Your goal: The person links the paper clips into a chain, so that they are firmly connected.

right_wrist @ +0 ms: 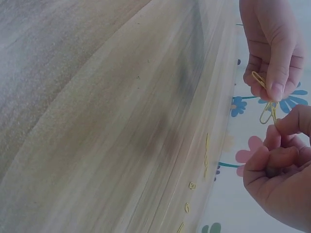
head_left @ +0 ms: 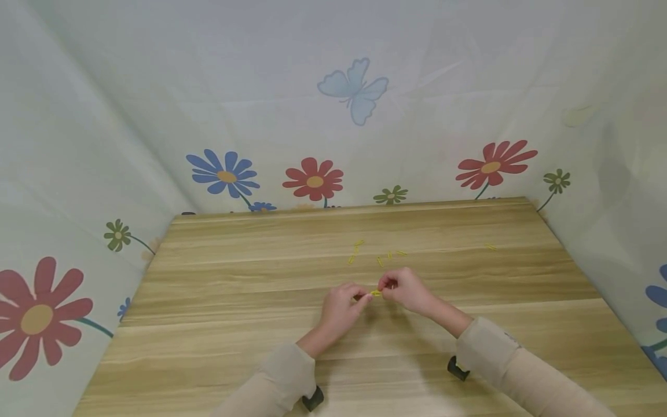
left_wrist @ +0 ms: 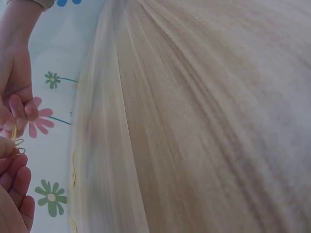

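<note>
Closest to the camera, both hands meet over the wooden table (head_left: 469, 347), just in front of the loose scatter of yellow clips. The left hand (head_left: 341, 307) has thumb and forefinger pinched on one gold paper clip (right_wrist: 258, 80), and the right hand (head_left: 406, 289) has its curled fingers pinched on a second paper clip (right_wrist: 267, 114). The two clips hang touching each other between the fingertips, a little above the tabletop. Can't tell for sure whether they're hooked together or just overlapping — the wrist views are blurry right there.

My take on handling: these are thin bent wire, basically weightless, springy but easy to bend out of shape, and slick enough to pop out of a loose pinch. Best held flat across the loops near one end, leaving the other end free.

Beyond the hands, the loose scatter of paper clips (head_left: 377, 255) lies on the table, one stray clip (head_left: 490, 247) well off to its right. Past that, the flowered curtain (head_left: 312, 179) rises behind the table's far edge.
</note>
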Action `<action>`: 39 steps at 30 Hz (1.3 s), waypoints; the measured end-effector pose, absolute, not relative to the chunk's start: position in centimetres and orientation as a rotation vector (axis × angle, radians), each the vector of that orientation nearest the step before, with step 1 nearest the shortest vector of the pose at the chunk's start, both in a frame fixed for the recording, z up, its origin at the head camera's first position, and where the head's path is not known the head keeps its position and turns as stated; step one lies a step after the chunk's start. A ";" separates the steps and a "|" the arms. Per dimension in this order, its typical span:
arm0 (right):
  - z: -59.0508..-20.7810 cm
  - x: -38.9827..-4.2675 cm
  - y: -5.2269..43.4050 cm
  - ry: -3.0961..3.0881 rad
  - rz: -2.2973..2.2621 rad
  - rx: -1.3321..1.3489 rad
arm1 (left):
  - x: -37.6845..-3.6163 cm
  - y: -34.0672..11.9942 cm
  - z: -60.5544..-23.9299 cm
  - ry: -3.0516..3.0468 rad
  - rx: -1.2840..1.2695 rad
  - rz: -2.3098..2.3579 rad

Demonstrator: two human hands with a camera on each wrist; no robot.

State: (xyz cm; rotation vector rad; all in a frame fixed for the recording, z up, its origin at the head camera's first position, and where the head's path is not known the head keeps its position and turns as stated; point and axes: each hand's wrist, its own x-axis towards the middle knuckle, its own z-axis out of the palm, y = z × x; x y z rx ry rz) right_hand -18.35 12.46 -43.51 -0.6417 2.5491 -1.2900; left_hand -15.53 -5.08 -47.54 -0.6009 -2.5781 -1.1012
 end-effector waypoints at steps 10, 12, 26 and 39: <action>-44.0 -18.7 13.2 2.566 -1.312 -0.623 | -15.7 -5.6 -47.4 -2.564 -0.609 -1.113; -44.0 -18.7 13.3 2.564 -1.316 -0.624 | -15.8 -5.6 -47.4 -2.566 -0.604 -1.115; -44.1 -18.7 13.5 2.451 -1.458 -0.535 | -15.8 -5.9 -47.2 -2.535 -0.574 -1.195; -44.0 -18.5 13.7 2.312 -1.519 -0.466 | -15.9 -6.6 -47.8 -2.700 -0.592 -1.190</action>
